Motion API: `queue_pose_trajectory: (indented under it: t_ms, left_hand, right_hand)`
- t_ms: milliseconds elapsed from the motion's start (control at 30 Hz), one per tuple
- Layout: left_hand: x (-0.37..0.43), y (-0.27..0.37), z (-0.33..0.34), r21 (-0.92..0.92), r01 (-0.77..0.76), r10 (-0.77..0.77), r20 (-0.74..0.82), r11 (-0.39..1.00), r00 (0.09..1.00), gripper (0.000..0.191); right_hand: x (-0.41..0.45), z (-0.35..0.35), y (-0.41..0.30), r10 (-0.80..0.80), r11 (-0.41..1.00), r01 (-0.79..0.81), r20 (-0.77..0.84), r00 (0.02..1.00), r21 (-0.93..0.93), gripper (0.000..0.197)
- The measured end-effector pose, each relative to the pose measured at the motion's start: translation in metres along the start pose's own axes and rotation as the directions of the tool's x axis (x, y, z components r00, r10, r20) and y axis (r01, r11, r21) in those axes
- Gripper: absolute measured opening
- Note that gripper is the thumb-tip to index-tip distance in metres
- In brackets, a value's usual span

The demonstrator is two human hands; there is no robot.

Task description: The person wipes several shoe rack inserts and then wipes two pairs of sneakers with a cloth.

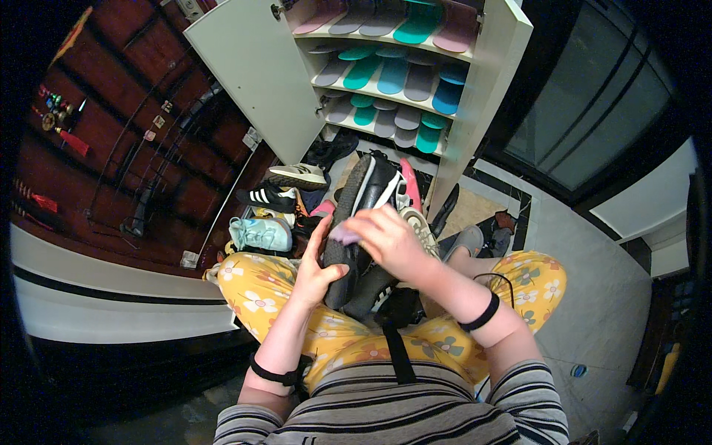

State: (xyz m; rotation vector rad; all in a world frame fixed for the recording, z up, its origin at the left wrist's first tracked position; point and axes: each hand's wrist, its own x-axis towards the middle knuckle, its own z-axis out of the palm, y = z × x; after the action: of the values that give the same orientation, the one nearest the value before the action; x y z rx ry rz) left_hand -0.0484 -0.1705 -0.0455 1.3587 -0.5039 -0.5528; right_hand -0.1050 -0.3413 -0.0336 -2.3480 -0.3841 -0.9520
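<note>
My left hand (316,273) grips a black shoe (349,206) near one end, its textured sole turned up to the left and a white line along its edge. Pressed to that sole is a light purple cloth (344,233), held in the fingers of my right hand (384,236), which is slightly blurred. Beyond the held shoe lies a black leather shoe with white trim (384,181), partly hidden. Below the hands, another dark shoe with white stripes (378,289) rests by my lap. A beige lace-up shoe (420,231) stands right of my right hand.
An open white shoe cabinet (384,93) with coloured shoe holders stands ahead. On the left lie a pale blue sneaker (260,233), a black sneaker with white stripes (270,197) and a beige sneaker (297,176). A pink shoe (410,183) is near the cabinet's right door (473,117).
</note>
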Motion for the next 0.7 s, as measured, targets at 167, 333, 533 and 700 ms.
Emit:
queue_pose_trajectory:
  t_ms: [167, 333, 533, 700]
  left_hand:
    - [0.007, 0.009, 0.000, 0.131, -0.045, 0.031, 0.107, 0.990, 0.994, 0.077]
    - [0.015, 0.012, -0.005, 0.106, -0.019, 0.007, 0.111, 0.994, 0.994, 0.075]
    - [0.013, 0.014, -0.016, -0.368, 0.180, -0.118, 0.183, 0.912, 0.976, 0.075]
    - [0.028, 0.026, -0.035, -0.550, 0.336, -0.252, 0.224, 0.765, 0.941, 0.055]
  right_hand:
    - [0.029, -0.019, 0.039, 0.001, 0.989, -0.015, -0.095, 0.995, -0.148, 0.030]
    - [0.043, -0.024, 0.069, -0.002, 0.964, -0.037, -0.148, 0.989, -0.262, 0.029]
    - [0.031, -0.056, 0.111, 0.318, 0.908, -0.349, -0.161, 0.934, -0.233, 0.024]
    - [0.039, -0.072, 0.091, 0.427, 0.903, -0.417, 0.097, 0.899, -0.105, 0.041]
